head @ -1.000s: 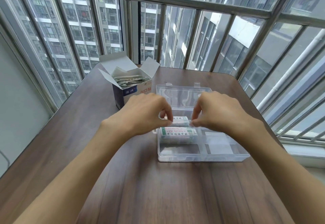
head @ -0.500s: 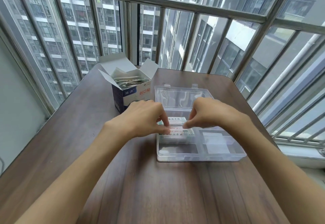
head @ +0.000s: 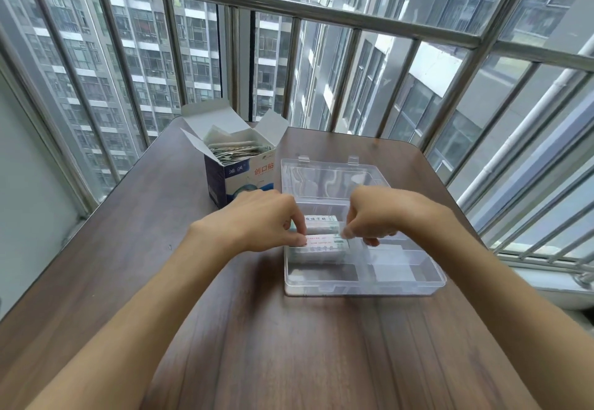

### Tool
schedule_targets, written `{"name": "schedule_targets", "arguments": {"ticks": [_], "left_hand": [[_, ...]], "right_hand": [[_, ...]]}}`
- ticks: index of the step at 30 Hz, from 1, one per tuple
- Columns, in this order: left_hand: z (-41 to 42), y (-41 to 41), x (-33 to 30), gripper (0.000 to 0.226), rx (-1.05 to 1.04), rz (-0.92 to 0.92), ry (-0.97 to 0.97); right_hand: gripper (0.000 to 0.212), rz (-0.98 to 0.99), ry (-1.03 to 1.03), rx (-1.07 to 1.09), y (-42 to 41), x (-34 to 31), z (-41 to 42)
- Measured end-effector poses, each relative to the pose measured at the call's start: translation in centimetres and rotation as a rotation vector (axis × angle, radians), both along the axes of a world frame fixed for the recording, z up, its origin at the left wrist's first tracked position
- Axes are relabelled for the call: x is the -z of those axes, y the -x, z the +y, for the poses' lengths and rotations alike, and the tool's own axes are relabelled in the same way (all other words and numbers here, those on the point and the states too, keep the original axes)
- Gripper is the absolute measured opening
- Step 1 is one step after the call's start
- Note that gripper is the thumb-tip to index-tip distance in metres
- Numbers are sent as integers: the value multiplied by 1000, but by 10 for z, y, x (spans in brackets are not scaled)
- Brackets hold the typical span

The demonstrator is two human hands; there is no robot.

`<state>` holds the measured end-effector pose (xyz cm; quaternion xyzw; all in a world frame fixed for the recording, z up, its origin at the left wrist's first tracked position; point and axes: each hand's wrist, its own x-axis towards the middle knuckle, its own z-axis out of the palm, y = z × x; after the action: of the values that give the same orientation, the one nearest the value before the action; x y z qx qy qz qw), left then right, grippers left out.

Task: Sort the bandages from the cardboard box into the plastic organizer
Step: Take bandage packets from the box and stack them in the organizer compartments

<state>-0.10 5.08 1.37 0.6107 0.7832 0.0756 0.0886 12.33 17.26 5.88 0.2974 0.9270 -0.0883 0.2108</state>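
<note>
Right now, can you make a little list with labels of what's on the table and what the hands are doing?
table: dark brown wooden table
box: open blue and white cardboard box, bandages inside
organizer: clear plastic organizer, lid open
sorted: bandage stacks in two left compartments
left hand: pinching top bandage
right hand: pinching its other end

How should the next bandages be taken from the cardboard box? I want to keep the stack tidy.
Come from above, through the open top of the cardboard box. The bandages stand packed on edge with only their top edges showing, so pinching a few of those edges and lifting straight up is probably best. The box walls block any approach from the side.
</note>
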Motion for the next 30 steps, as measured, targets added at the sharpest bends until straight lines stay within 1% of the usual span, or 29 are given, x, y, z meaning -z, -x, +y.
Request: {"name": "schedule_targets", "arguments": {"ticks": [2, 4, 8, 12, 14, 17, 20, 22, 26, 28, 30], "left_hand": [[0, 0, 1, 20, -3, 2, -8], [-1, 0, 1, 22, -5, 4, -4], [-1, -1, -1, 28, 1, 21, 10], [-2, 0, 2, 33, -47, 56, 41], [-3, 2, 4, 37, -71, 44, 56], [-2, 3, 5, 35, -84, 5, 28], [3, 1, 7, 32, -118, 10, -49], [6, -1, 9, 32, -154, 24, -83], [6, -2, 10, 31, -156, 45, -75], [6, -2, 10, 31, -148, 34, -65], [4, -2, 8, 31, -159, 7, -97]], "right_hand": [[32, -55, 17, -13, 0, 6, -5], [35, -68, 52, -5, 1, 10, -6], [36, 0, 128, 62, -3, 5, 2], [43, 39, 59, 28, -6, 6, -2], [37, 57, 63, 28, -8, 12, -3], [28, 126, 115, 84, -10, 19, 3], [29, 171, 112, 110, -10, 19, 12], [31, 165, 83, 95, -8, 19, 15], [39, 143, 54, 60, -6, 21, 14], [34, 140, 82, 74, -9, 16, 16], [29, 205, 95, 115, -11, 6, 22]]}}
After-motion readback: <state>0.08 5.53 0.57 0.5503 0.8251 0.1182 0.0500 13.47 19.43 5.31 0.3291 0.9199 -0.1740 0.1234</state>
